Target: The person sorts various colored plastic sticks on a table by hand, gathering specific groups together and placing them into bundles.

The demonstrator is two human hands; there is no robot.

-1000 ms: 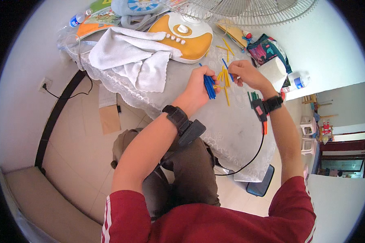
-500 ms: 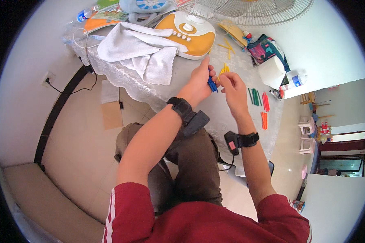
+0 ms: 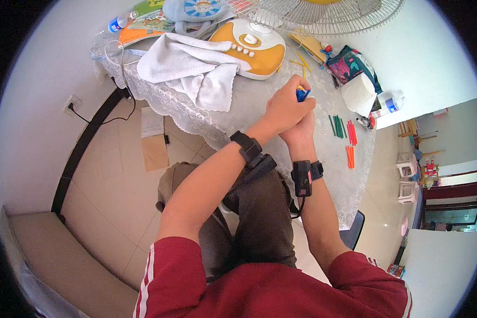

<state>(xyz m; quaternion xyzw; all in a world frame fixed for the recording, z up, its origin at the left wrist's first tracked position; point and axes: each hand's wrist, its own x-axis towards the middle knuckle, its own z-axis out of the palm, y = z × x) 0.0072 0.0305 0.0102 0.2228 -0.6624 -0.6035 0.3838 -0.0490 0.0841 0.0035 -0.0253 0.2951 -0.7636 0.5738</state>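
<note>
My left hand (image 3: 287, 108) is closed over my right hand (image 3: 301, 130) above the table. A bundle of thin blue sticks (image 3: 302, 95) pokes out beyond the left fingers, and that hand grips it. My right hand lies partly under the left, closed against it, with most of its fingers hidden. What the right fingers hold does not show. Beyond the hands lie a few loose yellow sticks (image 3: 301, 62). To the right of the hands are dark green sticks (image 3: 337, 127), red sticks (image 3: 352, 132) and orange sticks (image 3: 350, 157), in separate groups.
A white cloth (image 3: 188, 66) partly covers a yellow-and-white fan base (image 3: 267, 58) on the lace-covered table (image 3: 259, 119). The wire fan guard (image 3: 323, 18) overhangs the far edge. At the right are a paper roll (image 3: 358, 94), a dark patterned bag (image 3: 355, 66) and a bottle (image 3: 391, 105).
My hands have come together, the left moving rightward over the right with the blue sticks. The bundle of yellow sticks by the right fingertips is now out of sight.
</note>
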